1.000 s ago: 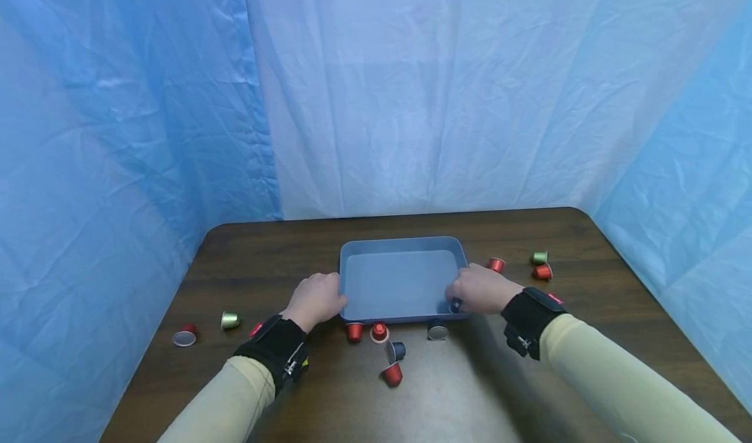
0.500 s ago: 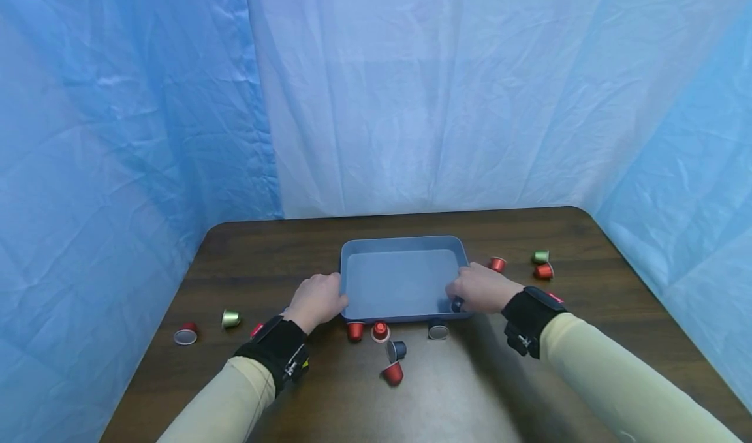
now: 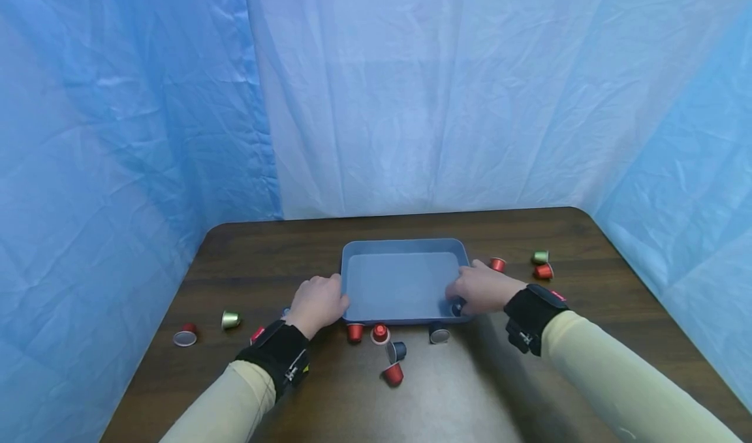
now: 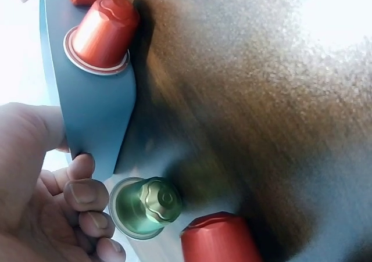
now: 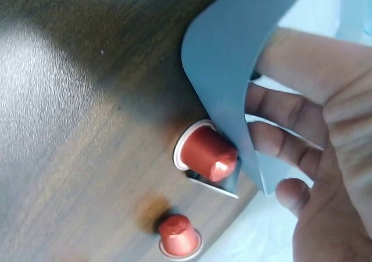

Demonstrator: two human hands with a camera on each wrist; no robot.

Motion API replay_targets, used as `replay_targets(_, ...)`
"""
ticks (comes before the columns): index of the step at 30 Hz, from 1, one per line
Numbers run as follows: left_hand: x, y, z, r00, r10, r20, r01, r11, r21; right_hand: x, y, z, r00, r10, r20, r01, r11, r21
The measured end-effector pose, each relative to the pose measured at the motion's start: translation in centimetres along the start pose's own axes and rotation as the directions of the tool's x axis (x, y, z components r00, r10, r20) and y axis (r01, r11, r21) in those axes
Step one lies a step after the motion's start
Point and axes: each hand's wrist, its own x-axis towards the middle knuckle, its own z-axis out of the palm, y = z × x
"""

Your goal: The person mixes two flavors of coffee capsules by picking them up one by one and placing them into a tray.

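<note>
A blue-grey tray point(image 3: 405, 281) lies on the table. My left hand point(image 3: 318, 301) pinches its left wall, thumb inside the rim and the curled fingers point(image 4: 86, 193) outside, as the left wrist view shows. My right hand point(image 3: 483, 290) reaches over the tray's right wall. Its thumb and fingers pinch a dark blue coffee capsule point(image 3: 457, 307) inside the front right corner; the tray wall hides most of that capsule in the right wrist view. Two red capsules point(image 3: 380, 333) and another dark blue capsule point(image 3: 438, 333) lie along the tray's front edge.
In front lie a dark capsule point(image 3: 396, 351) and a red capsule point(image 3: 393, 374). To the left are a green capsule point(image 3: 230, 320) and a red one point(image 3: 185, 335). Red capsules point(image 3: 543, 271) and a green one point(image 3: 540, 257) lie right. Blue sheets point(image 3: 435, 104) hang behind the table.
The tray has shifted very slightly toward me, and the dark capsule at its front edge a touch to the right. Both hands keep their holds.
</note>
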Motion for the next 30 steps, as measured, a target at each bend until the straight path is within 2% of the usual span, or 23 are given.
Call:
replay_targets(4, 0.1, 0.0, 0.2, 1.000, -0.009, -0.009, 0.009, 1.000, 0.018, -0.3, 0.1, -0.3, 1.000, 0.008, 0.016, -0.008, 0.999, 0.032)
replay_targets(7, 0.4, 0.1, 0.2, 0.999, -0.021, -0.028, 0.023, 0.999, 0.046, -0.7, 0.2, -0.7, 1.000, -0.003, -0.008, 0.003, 1.000, 0.029)
replay_targets(11, 1.0, 0.0, 0.4, 0.996, -0.038, -0.078, 0.045, 0.994, 0.098, -1.6, 0.5, -1.6, 0.994, -0.024, -0.108, 0.026, 0.999, 0.025)
replay_targets(14, 1.3, 0.0, 0.6, 0.994, -0.036, -0.108, 0.051, 0.990, 0.135, -2.8, 1.0, -2.5, 0.981, -0.032, -0.193, 0.038, 0.999, 0.027)
replay_targets(21, 1.5, 0.0, 1.1, 0.993, 0.034, -0.116, -0.005, 0.971, 0.240, -6.1, 2.8, -4.2, 0.944, -0.023, -0.329, 0.032, 0.999, 0.022)
replay_targets(30, 1.5, 0.3, 1.3, 0.995, 0.062, -0.072, -0.037, 0.951, 0.308, -10.9, 5.9, -4.7, 0.931, 0.137, -0.337, -0.130, 0.991, 0.044)
